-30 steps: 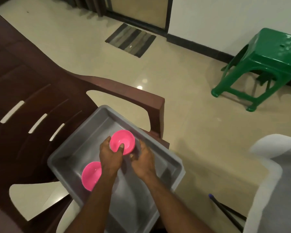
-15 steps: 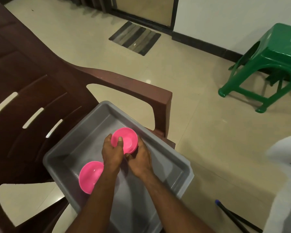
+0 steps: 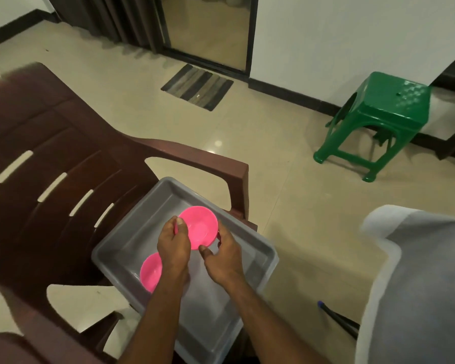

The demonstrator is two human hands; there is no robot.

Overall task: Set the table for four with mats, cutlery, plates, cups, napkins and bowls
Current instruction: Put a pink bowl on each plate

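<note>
Both hands, left hand (image 3: 172,244) and right hand (image 3: 222,254), grip smooth round pink bowl (image 3: 201,227) over grey plastic tub (image 3: 258,248); second pink bowl (image 3: 150,274) at 7 o'clock, half hidden.

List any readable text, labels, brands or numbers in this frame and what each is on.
None: no print shows on the pink bowls, gray bin, brown chair or green stool. The stool top's embossed pattern is no lettering.
</note>
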